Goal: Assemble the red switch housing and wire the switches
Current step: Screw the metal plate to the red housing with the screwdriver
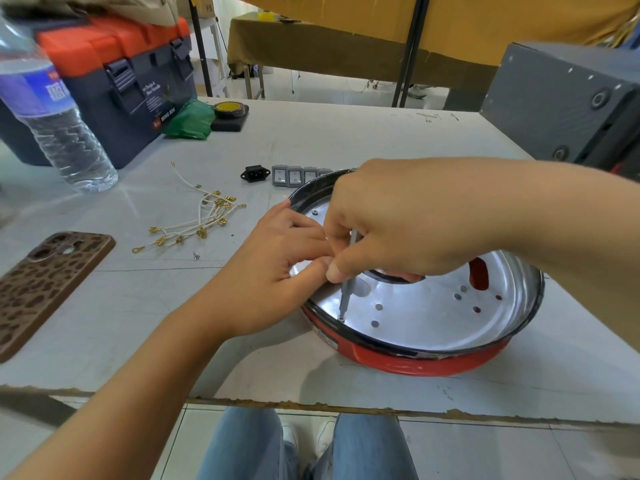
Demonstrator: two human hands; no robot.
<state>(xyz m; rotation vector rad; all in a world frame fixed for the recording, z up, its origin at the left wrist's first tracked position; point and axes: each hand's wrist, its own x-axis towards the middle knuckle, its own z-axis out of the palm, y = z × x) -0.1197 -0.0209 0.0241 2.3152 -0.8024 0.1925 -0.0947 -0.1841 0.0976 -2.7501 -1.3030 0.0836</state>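
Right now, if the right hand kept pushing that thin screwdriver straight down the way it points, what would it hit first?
The right hand grips a screwdriver angled down into the red housing. Its tip already seems to sit on a small screw near the rim of the silver plate, so that screw comes first.

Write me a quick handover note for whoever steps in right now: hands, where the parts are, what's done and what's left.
Right hand: grips the screwdriver, tip on a screw at the near-left of the metal plate.
Left hand: fingers rest on the rim of the red housing, by the shaft.
Parts: grey switches and the black socket lie in a row behind the housing; the wires lie loose to the left, with a spare screw.
Done: plate seated; one fastener at the far rim.
Left: finish this screw, fit switches and socket, wire them.
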